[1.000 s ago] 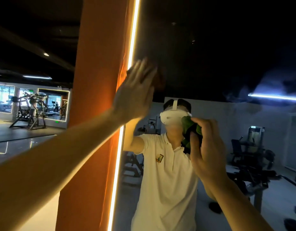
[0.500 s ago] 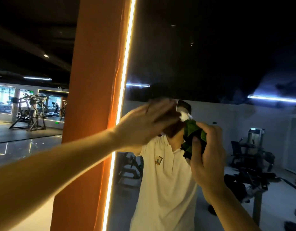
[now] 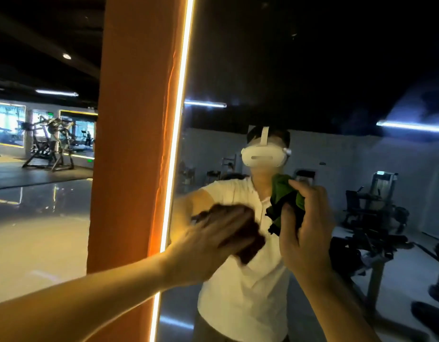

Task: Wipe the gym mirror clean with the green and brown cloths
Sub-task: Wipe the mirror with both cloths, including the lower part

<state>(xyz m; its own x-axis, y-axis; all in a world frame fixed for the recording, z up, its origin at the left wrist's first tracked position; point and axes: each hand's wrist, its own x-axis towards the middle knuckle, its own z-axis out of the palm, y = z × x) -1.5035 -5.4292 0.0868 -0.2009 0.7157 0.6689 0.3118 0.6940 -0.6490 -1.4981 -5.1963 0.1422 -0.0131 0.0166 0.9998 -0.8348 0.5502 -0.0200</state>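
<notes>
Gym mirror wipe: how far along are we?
Done: no finished patch can be told apart. In hand: left hand presses the brown cloth flat on the mirror beside the lit edge strip, blurred by motion; right hand grips the bunched green cloth near the glass, contact unclear. Left: a hazy smear at the mirror's upper right, and likely most of the pane.

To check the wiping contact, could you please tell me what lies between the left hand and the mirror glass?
The brown cloth lies there, pressed under the left hand against the mirror, as the head view shows.
</notes>
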